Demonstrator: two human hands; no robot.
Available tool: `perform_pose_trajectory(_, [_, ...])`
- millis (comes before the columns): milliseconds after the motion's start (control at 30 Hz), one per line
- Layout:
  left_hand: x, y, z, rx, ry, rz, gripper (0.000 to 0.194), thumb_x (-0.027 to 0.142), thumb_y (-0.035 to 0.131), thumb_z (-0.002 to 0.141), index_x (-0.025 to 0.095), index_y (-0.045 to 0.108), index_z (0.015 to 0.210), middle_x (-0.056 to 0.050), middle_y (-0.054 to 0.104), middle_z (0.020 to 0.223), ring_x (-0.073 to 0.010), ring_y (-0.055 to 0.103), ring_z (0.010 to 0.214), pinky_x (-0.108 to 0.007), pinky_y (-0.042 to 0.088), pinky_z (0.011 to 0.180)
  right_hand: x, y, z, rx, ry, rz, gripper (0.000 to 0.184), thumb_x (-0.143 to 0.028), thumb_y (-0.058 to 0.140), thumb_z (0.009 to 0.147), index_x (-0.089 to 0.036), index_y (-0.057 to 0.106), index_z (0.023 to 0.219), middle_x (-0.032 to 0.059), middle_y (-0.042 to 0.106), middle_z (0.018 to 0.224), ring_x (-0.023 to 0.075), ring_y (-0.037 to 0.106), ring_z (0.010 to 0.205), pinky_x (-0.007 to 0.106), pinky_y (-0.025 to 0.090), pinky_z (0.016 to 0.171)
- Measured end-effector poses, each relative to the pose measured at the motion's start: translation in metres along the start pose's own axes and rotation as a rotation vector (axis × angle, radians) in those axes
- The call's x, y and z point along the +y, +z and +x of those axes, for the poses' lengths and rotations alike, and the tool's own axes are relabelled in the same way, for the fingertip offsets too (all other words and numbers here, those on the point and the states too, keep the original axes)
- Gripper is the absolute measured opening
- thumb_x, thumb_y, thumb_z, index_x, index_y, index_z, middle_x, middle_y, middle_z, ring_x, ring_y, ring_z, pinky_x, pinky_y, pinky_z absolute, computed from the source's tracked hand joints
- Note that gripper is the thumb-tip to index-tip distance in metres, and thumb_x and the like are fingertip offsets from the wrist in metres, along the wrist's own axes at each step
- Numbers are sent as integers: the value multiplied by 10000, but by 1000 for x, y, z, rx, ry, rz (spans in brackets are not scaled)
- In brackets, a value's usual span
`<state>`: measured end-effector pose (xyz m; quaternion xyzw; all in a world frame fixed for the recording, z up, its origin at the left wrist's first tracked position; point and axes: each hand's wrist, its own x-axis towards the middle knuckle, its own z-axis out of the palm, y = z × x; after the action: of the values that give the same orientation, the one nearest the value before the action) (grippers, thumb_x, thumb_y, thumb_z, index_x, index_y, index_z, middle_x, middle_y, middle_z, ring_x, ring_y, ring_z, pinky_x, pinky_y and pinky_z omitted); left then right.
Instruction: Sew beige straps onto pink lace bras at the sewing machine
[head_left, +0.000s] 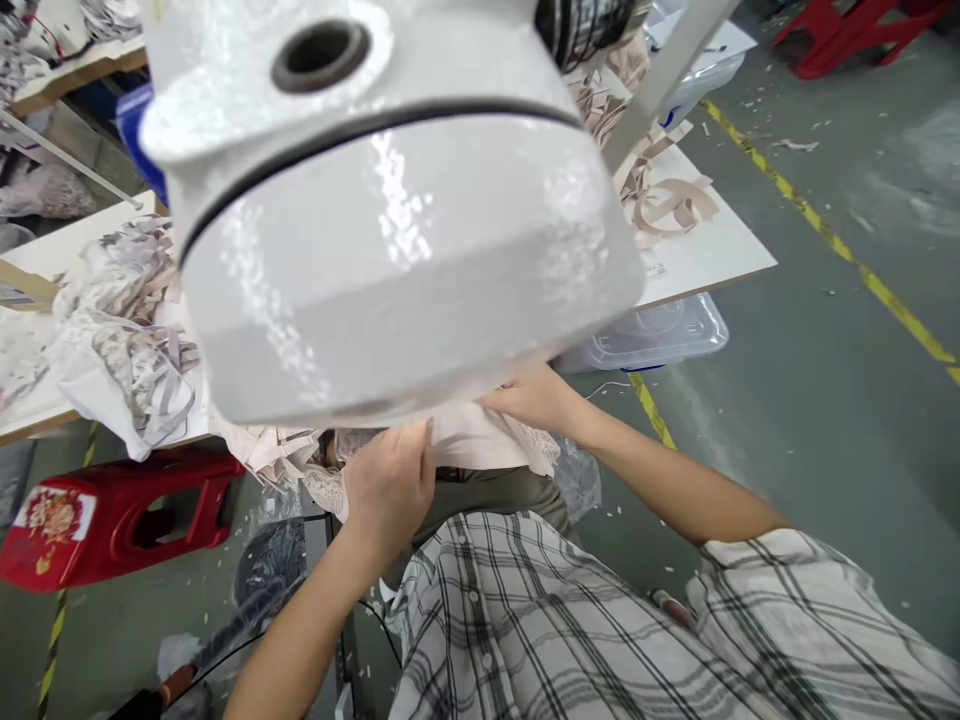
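Observation:
Just below the front edge of a big white sewing machine head [420, 260], my two hands hold a pale pink piece of fabric [472, 440] with lace at its edges. My left hand [391, 475] is closed on its left side, thumb pointing up toward the machine. On the other side my right hand [536, 400] pinches the fabric, its fingertips partly tucked under the machine head. The needle area is hidden behind the machine's body. More pale strips and lace [277, 455] hang over the table edge left of my left hand.
White and pale garment pieces [131, 320] are heaped on the table at left. Pink strips [667, 200] lie on the white tabletop at right, with a clear plastic bin [660, 335] beneath. A red stool [127, 515] stands at lower left. Yellow-black tape [847, 245] marks the floor.

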<state>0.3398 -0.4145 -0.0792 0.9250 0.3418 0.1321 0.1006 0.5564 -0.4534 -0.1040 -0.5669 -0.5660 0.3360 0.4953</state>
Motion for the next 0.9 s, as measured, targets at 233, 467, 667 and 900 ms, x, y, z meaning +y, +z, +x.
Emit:
perform_pose_trajectory(233, [-16,-6,-2,-137,-385,-656,313,464,534,936,194,614,1073,-59,714,1022,-204,668,929,-287,512,788,4,7,-31,74,152,-138,226,-391,603,905,-199,650,1014,20,680,883,122,565,677,247,441,618])
perform_pose_trajectory(467, [-21,-3,-15,-535,-251,-1168,301,440,586,921,197,727,1028,-61,738,1024,-215,673,945,-308,529,841,-34,41,-95,-73,281,73,277,-467,597,911,-215,620,797,-20,585,666,122,495,579,258,375,522])
perform_pose_trajectory(667, [-47,-46,-56,-246,-439,-989,307,451,623,898,168,732,848,-24,686,736,-144,603,664,-240,484,616,-45,102,-82,-220,325,457,235,-460,648,888,-227,622,912,-21,547,711,107,461,578,242,377,503])
perform_pose_trajectory(900, [-81,-68,-70,-232,-486,-814,301,445,603,907,171,725,891,-31,703,784,-155,607,682,-247,471,616,-30,156,-18,-319,554,1015,353,-475,736,812,-201,629,1007,-3,609,827,100,580,727,210,524,680])
